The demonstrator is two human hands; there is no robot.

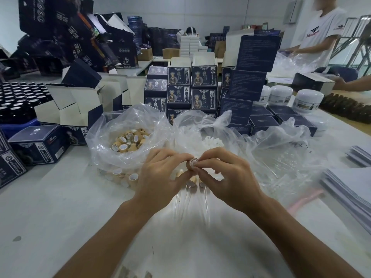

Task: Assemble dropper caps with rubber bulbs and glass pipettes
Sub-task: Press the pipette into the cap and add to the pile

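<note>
Above the white table, my left hand (pixel 160 175) pinches a tan wood-look dropper cap (pixel 192 163) between thumb and fingers. My right hand (pixel 226 177) pinches the white rubber bulb seated in the cap's opening. Below my hands lie a few finished droppers (pixel 191 182), their clear glass pipettes (pixel 206 205) pointing toward me. A clear plastic bag of loose tan caps (pixel 128 140) stands at the left. A second clear bag behind my hands holds white rubber bulbs (pixel 210 142).
Dark blue product boxes (pixel 204 77) are stacked behind the bags, with open cartons (pixel 80 105) and dark bottles (pixel 18 99) at the left. White jars (pixel 308 99) and stacked paper sheets (pixel 349 189) sit at the right. A person in a white shirt (pixel 321 33) works at the far right.
</note>
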